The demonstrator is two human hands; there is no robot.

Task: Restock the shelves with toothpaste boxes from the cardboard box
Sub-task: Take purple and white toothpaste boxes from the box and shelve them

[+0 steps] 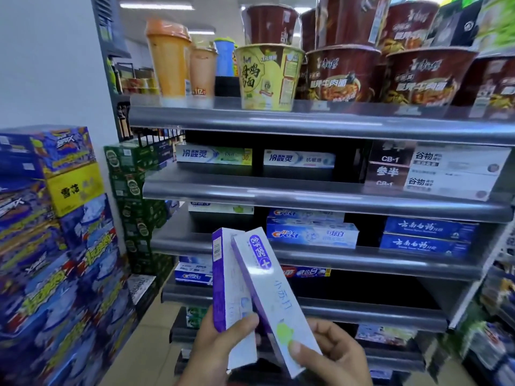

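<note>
Low down, the left box (pixel 227 274) is gripped by the left hand (pixel 213 346), the right box (pixel 270 288) by the right hand (pixel 334 355). Wrists are cut off; print seems blurred.

Left hand (pixel 218 348) grips the left toothpaste box (pixel 227 285), right hand (pixel 335 355) the right box (pixel 274 291) — before grey shelves (pixel 320 256).

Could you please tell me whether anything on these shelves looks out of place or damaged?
Nothing looks spilled or damaged. The stack of black-and-white cartons at the right of the second shelf sits forward over the grey metal shelf lip, unlike the white toothpaste boxes set back beside it.
</note>
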